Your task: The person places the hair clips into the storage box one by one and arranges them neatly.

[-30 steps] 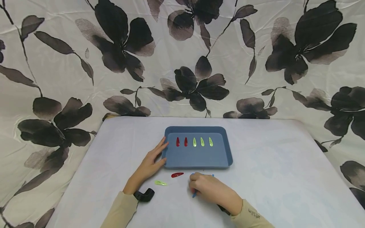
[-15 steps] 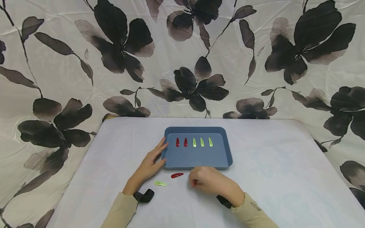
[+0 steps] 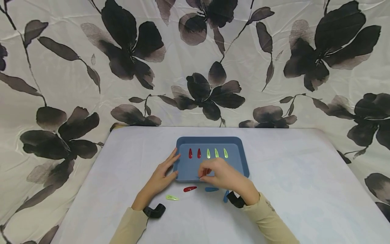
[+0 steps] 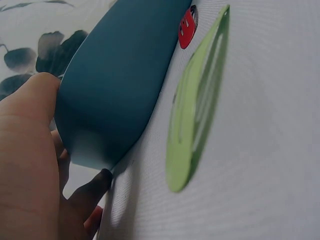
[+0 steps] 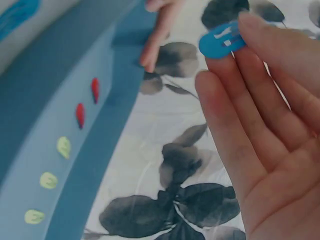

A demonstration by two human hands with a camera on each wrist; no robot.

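My right hand [image 3: 223, 174] is over the front part of the blue tray [image 3: 184, 174]. Between its thumb and fingers it pinches a blue snap hair clip [image 5: 220, 41], best seen in the right wrist view. My left hand [image 3: 160, 177] rests spread against the tray's left rim, with fingers and thumb touching it. Inside the tray, two red hair clips [image 3: 199, 153] and three light green hair clips [image 3: 225, 153] lie in one row. In front of the tray are another red clip [image 3: 190, 189], another green clip [image 4: 192, 110] and two blue clips [image 3: 211, 189].
A white cloth [image 3: 289, 176] covers the table. Behind it hangs a curtain [image 3: 259, 78] with dark flowers. Each wrist carries a black camera mount [image 3: 154, 210]. One loose blue clip [image 3: 225, 196] lies right beside the right wrist.
My right hand has picked up a blue hair clip from the table and moved forward over the tray, uncovering two blue clips behind it. My left hand has stayed at the tray's rim.
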